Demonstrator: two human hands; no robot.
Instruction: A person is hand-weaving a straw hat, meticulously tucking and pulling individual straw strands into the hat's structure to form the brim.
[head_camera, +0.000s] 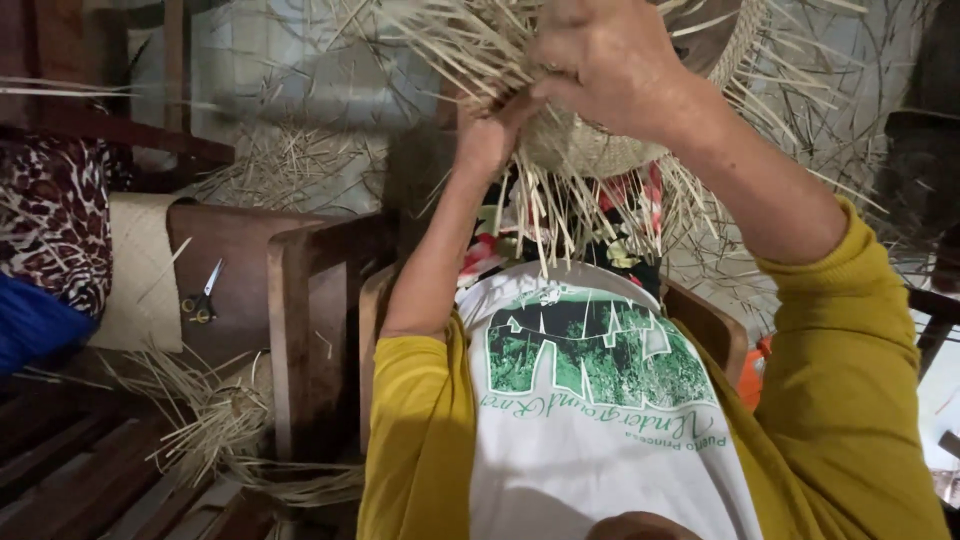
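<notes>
Wooden furniture fills the left side of the head view: a dark brown bench (250, 270) with a thick armrest post, and slatted boards lower down. On the bench lies a flat woven mat piece (140, 270), and right beside it a small pair of scissors (203, 297) with yellowish handles. Loose straw cuttings (215, 415) are piled below the bench edge, more of them scattered further back on the pale floor. A leopard-print cloth (55, 215) and something blue sit at the far left.

Up top, both hands work on a half-woven straw piece (590, 150), rounded like a hat crown, with loose strands sticking out everywhere and hanging down over the lap. The left hand (490, 135) is pinched shut on a bunch of strands at the weave's edge. The right hand (610, 60) is clamped over the woven part, fingers curled into the strands. Yellow sleeves and a white shirt with a green print fill the bottom, and the strands hide most of what's behind them.
</notes>
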